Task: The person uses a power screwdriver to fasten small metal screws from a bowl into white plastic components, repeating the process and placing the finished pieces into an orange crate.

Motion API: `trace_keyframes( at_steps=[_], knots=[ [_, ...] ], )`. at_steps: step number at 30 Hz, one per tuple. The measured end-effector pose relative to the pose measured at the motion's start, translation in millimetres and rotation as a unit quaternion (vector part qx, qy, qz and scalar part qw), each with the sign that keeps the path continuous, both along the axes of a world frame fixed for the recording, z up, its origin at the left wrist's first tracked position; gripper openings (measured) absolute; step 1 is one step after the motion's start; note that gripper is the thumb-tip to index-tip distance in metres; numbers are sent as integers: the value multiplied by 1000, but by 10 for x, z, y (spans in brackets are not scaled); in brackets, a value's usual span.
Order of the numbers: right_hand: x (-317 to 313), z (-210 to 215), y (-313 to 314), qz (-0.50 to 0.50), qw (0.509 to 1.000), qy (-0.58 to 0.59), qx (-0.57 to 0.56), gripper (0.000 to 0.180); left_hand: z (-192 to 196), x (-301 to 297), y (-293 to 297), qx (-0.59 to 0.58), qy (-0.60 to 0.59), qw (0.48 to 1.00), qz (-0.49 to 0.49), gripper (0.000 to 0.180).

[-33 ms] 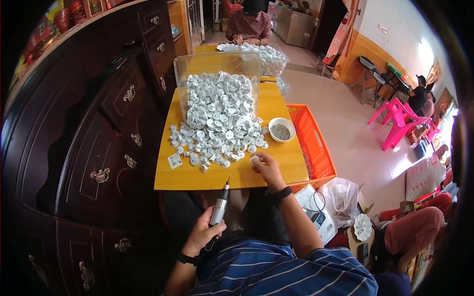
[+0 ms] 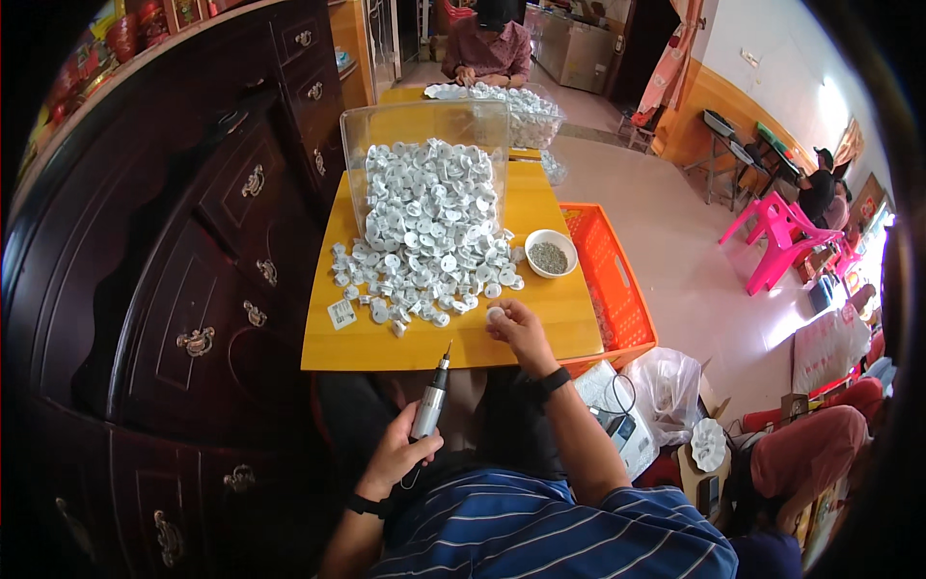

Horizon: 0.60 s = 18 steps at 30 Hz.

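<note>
My left hand [image 2: 397, 452] is closed around a silver and black electric screwdriver [image 2: 429, 410], its thin bit tilted up toward the table's front edge. Between the fingertips of my right hand [image 2: 526, 338] is a small round white plastic part [image 2: 495, 316], just above the front of the yellow table [image 2: 463, 343]. Beyond both hands spreads a heap of similar white plastic parts [image 2: 429, 217], spilling from a clear plastic bin [image 2: 424, 108] tipped on its side. A white bowl [image 2: 555, 275] of small metal pieces, probably screws, stands right of the heap.
A small printed label [image 2: 341, 315] lies left of the heap. An orange crate [image 2: 632, 314] adjoins the table's right side. Dark wooden cabinets [image 2: 183, 289] stand close on my left. Across the table, a person [image 2: 490, 53] sits behind another container of white parts [image 2: 531, 121].
My right hand and the white plastic part have shifted very slightly left. The left hand and screwdriver are almost unmoved.
</note>
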State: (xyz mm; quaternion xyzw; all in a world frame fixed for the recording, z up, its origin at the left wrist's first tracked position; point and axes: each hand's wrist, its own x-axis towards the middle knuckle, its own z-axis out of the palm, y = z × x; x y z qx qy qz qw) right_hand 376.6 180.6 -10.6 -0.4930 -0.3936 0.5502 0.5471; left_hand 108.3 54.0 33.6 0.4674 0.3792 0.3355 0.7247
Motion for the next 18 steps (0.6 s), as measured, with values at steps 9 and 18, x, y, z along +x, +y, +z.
trace_keyframes(
  at_steps=[9,18],
  knots=[
    [-388,-97,-110,4,996,84,-4,22,18,138,99,35,94,995,17,53],
    [-421,-185,-97,16,997,74,-8,27,5,247,183,53,140,988,30,52]
  ],
)
